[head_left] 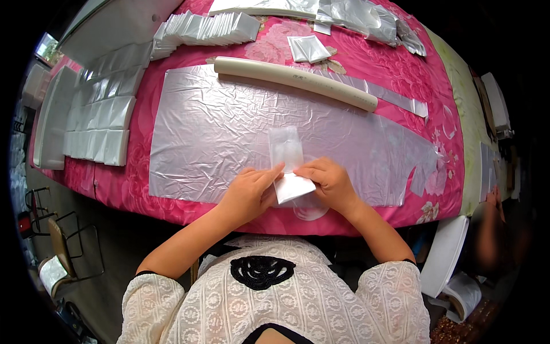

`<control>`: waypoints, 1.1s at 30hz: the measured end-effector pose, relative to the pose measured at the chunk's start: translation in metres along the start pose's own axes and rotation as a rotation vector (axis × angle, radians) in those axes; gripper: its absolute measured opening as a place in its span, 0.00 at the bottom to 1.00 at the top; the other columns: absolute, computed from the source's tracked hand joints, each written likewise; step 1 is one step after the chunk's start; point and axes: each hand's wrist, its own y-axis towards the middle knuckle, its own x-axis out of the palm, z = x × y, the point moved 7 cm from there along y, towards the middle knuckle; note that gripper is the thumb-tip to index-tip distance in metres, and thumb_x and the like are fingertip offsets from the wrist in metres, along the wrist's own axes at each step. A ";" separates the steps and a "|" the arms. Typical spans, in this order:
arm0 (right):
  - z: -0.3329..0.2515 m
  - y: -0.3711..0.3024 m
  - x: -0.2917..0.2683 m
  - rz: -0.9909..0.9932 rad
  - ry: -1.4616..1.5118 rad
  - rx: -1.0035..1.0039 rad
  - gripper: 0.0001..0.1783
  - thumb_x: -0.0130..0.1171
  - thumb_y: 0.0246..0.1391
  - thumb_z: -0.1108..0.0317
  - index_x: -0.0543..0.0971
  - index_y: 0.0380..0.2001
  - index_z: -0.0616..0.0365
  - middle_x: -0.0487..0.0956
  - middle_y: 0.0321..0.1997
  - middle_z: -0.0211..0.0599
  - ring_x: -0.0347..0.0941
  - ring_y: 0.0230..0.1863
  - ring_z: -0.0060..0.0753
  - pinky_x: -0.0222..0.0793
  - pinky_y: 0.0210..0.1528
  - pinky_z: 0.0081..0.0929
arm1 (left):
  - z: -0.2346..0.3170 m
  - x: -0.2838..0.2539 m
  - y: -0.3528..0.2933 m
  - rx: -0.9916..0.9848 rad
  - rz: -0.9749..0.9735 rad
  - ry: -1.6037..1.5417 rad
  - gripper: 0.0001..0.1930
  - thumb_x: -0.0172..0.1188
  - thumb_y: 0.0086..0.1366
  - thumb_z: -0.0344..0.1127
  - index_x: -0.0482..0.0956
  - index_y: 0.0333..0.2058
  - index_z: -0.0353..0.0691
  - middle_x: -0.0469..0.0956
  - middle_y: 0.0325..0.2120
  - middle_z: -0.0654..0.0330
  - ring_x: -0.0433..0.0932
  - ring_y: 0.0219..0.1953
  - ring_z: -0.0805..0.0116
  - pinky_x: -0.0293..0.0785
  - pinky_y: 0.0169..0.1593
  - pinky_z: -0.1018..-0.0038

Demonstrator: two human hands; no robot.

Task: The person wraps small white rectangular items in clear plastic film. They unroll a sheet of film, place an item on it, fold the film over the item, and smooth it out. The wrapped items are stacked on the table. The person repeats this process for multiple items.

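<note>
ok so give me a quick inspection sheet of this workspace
Surface: pink floral cloth, partly covered by wrinkled silvery film.
Job's things: folded packet, above the film's near part.
Clutter: pale tube along the film's far edge; fanned packets beyond, rows of packets at left.
Grips: left hand and right hand both touch the folded packet; how firmly, cannot tell.
Cables: nothing seen.
Surroundings: chair at left; another person's blurred arm at right.

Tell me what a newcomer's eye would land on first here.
Probably the bright pink floral cloth filling much of the view. Next, the long pale tube along the far edge of the shiny sheet, then the folded white film between left hand and right hand.
</note>
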 end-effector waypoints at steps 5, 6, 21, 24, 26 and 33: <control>0.032 0.018 0.004 -0.082 0.169 0.503 0.12 0.58 0.53 0.64 0.80 0.29 0.63 0.78 0.19 0.34 0.72 0.21 0.24 0.66 0.25 0.22 | -0.040 0.003 0.018 -0.500 0.113 -0.292 0.34 0.59 0.58 0.28 0.55 0.61 0.32 0.79 0.25 0.54 0.77 0.24 0.74 0.73 0.30 0.78; 0.035 0.024 0.004 -0.100 0.170 0.483 0.13 0.57 0.53 0.62 0.80 0.27 0.63 0.77 0.18 0.33 0.71 0.19 0.18 0.65 0.23 0.21 | -0.044 0.002 0.020 -0.547 0.118 -0.297 0.34 0.59 0.57 0.28 0.54 0.61 0.32 0.79 0.25 0.54 0.77 0.23 0.74 0.73 0.30 0.77; 0.059 0.039 0.020 -0.358 0.354 0.846 0.17 0.56 0.53 0.63 0.77 0.17 0.63 0.74 0.14 0.31 0.71 0.14 0.19 0.65 0.19 0.20 | 0.001 0.010 0.039 0.017 0.094 0.314 0.34 0.59 0.55 0.43 0.61 0.56 0.28 0.64 0.55 0.45 0.62 0.58 0.50 0.58 0.60 0.60; 0.061 0.037 0.020 -0.358 0.374 0.878 0.17 0.56 0.53 0.63 0.77 0.16 0.63 0.74 0.14 0.32 0.71 0.14 0.19 0.65 0.19 0.20 | -0.009 0.031 0.044 -0.096 -0.032 0.429 0.46 0.53 0.56 0.60 0.53 0.59 0.24 0.50 0.62 0.39 0.46 0.66 0.47 0.41 0.66 0.55; 0.062 0.036 0.021 -0.345 0.393 0.877 0.17 0.56 0.53 0.63 0.77 0.16 0.63 0.74 0.14 0.32 0.72 0.14 0.20 0.66 0.19 0.20 | -0.014 0.036 0.043 -0.094 -0.014 0.431 0.49 0.51 0.54 0.64 0.50 0.60 0.23 0.48 0.62 0.39 0.43 0.67 0.47 0.38 0.66 0.56; 0.051 0.035 0.014 -0.305 0.325 0.821 0.14 0.62 0.49 0.62 0.77 0.20 0.62 0.75 0.16 0.30 0.71 0.16 0.17 0.65 0.19 0.17 | -0.019 0.042 0.043 -0.129 -0.035 0.414 0.58 0.50 0.50 0.70 0.43 0.61 0.22 0.42 0.63 0.38 0.38 0.68 0.47 0.32 0.67 0.56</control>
